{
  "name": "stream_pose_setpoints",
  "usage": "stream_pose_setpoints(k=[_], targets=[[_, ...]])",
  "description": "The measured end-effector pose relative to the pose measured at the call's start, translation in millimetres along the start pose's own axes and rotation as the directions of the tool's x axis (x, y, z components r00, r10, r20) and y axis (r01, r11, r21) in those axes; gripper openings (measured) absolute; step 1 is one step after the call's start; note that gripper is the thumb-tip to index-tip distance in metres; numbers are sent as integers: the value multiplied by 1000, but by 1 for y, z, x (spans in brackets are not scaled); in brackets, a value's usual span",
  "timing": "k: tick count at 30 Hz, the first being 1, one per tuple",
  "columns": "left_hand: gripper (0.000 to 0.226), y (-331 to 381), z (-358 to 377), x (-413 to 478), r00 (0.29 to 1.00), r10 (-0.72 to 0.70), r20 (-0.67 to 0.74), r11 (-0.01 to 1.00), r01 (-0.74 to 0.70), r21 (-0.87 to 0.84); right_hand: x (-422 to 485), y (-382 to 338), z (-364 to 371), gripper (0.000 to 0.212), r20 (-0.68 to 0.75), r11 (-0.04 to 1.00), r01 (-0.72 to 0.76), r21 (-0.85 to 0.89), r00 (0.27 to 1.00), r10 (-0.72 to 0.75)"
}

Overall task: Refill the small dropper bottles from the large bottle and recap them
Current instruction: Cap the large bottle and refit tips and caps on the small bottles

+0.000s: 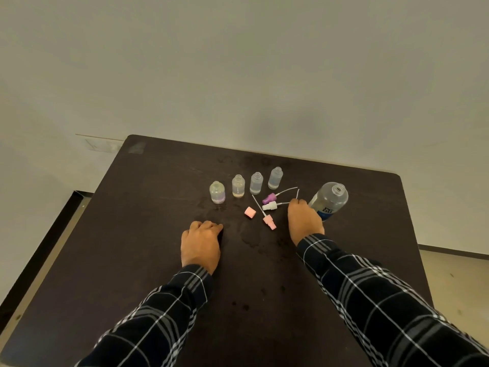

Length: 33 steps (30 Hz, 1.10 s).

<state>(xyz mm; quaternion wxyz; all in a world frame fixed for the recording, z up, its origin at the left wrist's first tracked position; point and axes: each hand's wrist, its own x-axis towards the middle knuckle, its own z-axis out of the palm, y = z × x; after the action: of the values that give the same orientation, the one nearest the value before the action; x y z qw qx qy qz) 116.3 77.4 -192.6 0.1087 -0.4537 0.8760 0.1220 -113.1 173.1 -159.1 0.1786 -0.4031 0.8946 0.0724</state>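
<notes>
Four small clear dropper bottles stand uncapped in a row on the dark table (148, 234): the leftmost one (217, 192), a second (238, 186), a third (256, 183) and the rightmost (275, 178). The large clear bottle (330, 198) stands open at the right. Loose caps with thin tubes lie between them: purple (269, 198), white (270, 206) and pink (269, 222). My right hand (304, 221) is closed beside the large bottle. A thin white tube (298, 193) sticks up from its fingers, and the cap itself is hidden. My left hand (202, 242) rests curled on the table and holds nothing.
A small pink cover (250, 212) lies near the caps. Wet spots mark the tabletop around the bottles and between my hands. A pale wall rises right behind the table's far edge, and floor shows past its left and right sides.
</notes>
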Motion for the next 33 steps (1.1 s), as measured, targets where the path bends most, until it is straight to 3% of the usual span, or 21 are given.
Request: stream_pose_setpoints(k=[7, 11, 14, 18, 21, 24, 28, 30, 33], targets=[[56, 0, -4, 4, 997, 23, 69, 999, -26, 45, -6, 1, 3, 46, -38, 996, 18, 88, 999, -14], [40, 14, -24, 3, 996, 12, 93, 991, -25, 131, -33, 10, -1, 34, -216, 940, 125, 317, 975, -56], [32, 40, -35, -3, 1000, 0, -18, 1000, 1, 22, -61, 27, -12, 33, -436, 858, 292, 422, 895, -90], [24, 93, -38, -12, 922, 271, -277, 932, -323, -165, -71, 63, -51, 35, -567, 742, 287, 605, 810, 150], [41, 139, -41, 3, 873, 349, -340, 800, -467, -376, -60, 90, -78, 37, -523, 732, 238, 638, 832, 185], [72, 176, -46, 27, 909, 326, -260, 698, -417, -582, -50, 104, -91, 35, -439, 797, 204, 569, 895, 84], [98, 207, -53, 61, 927, 368, -75, 694, -327, -642, -43, 108, -101, 35, -314, 861, 168, 479, 949, -11], [94, 215, -53, 69, 920, 389, -34, 701, -320, -637, -41, 107, -107, 36, -265, 884, 165, 438, 963, -49], [71, 216, -47, 69, 893, 416, -172, 646, -423, -636, -37, 106, -117, 35, -172, 925, 175, 337, 977, -123]])
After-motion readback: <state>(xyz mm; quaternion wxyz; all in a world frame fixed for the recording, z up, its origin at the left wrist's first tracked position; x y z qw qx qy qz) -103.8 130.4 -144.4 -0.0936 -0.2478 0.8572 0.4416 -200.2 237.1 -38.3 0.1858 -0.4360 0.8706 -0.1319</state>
